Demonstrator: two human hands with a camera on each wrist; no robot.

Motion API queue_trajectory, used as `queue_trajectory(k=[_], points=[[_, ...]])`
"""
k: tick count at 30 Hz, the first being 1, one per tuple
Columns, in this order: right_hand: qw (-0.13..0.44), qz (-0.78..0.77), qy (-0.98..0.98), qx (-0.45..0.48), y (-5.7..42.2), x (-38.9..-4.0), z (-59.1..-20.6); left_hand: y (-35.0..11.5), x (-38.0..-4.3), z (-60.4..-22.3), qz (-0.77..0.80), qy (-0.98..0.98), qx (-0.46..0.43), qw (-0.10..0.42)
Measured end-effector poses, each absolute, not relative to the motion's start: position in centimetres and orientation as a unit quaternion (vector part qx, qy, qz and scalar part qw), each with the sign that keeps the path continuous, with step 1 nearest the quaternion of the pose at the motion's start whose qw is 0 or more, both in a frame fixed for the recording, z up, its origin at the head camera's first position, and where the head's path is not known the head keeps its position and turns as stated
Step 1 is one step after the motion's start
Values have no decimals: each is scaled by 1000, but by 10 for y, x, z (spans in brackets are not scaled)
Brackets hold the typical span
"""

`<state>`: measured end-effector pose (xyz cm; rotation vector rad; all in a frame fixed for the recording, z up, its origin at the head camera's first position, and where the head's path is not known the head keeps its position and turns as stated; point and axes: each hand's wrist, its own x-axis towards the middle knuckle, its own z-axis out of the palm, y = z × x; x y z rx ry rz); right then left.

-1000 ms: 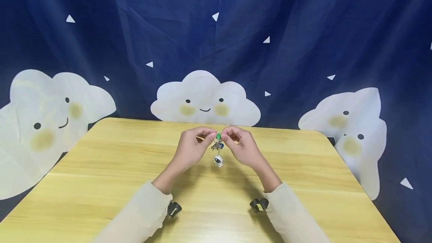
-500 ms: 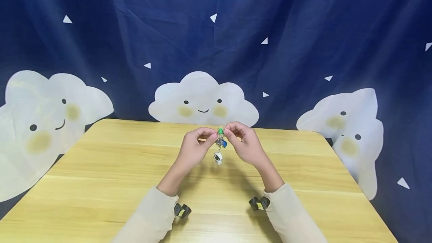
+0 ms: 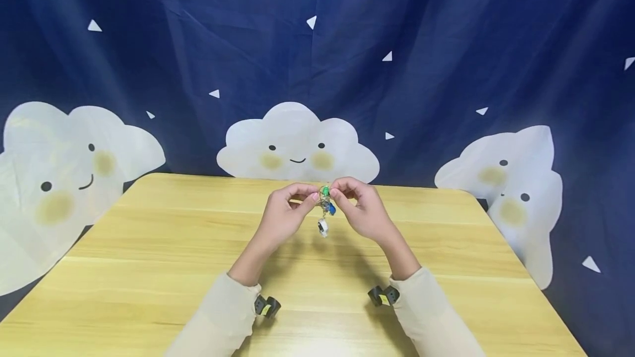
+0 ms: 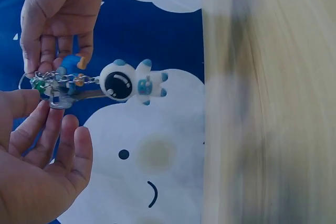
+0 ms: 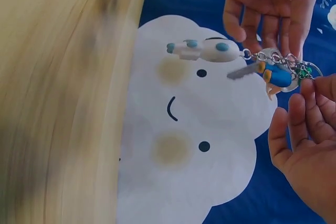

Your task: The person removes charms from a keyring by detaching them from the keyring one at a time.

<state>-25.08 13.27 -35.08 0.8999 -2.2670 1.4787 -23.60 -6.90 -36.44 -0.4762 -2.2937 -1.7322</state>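
Observation:
Above the far part of the table, both hands hold a key ring (image 5: 319,71) between them. My left hand (image 3: 284,215) pinches it from the left with thumb and index finger. From the right, my right hand (image 3: 366,215) pinches it at the top, beside a small green piece (image 3: 325,190). A white astronaut charm (image 4: 118,83) with a black visor hangs lowest on a short chain (image 4: 89,80). Near it hang a metal key (image 5: 244,72) and a blue and orange charm (image 5: 281,77). Fingers partly hide the ring.
The light wooden table (image 3: 163,269) stretches under both arms. Behind its far edge hangs a dark blue curtain (image 3: 248,32) with smiling white clouds (image 3: 297,142). Black wrist cameras (image 3: 268,307) sit at both sleeve cuffs.
Both hands have risen slightly, and the key ring has moved up and a little right with them. The astronaut charm has swung and turned, and the blue charm shows more.

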Motion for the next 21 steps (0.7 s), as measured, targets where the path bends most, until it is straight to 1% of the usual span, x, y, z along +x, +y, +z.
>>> queue_trajectory(k=[11,13,17,21], points=[[151,502,-790,317,131,-250,-349,-72,-239,-364,-585,-789,-167,84],[150,506,-791,310,132,-250,-349,-73,-239,-363,-576,-795,-168,93],[147,508,-793,303,134,-250,-349,-76,-236,-357,-552,-806,-172,127],[153,495,-796,314,134,-251,-350,-78,-233,-351,-531,-813,-184,154]])
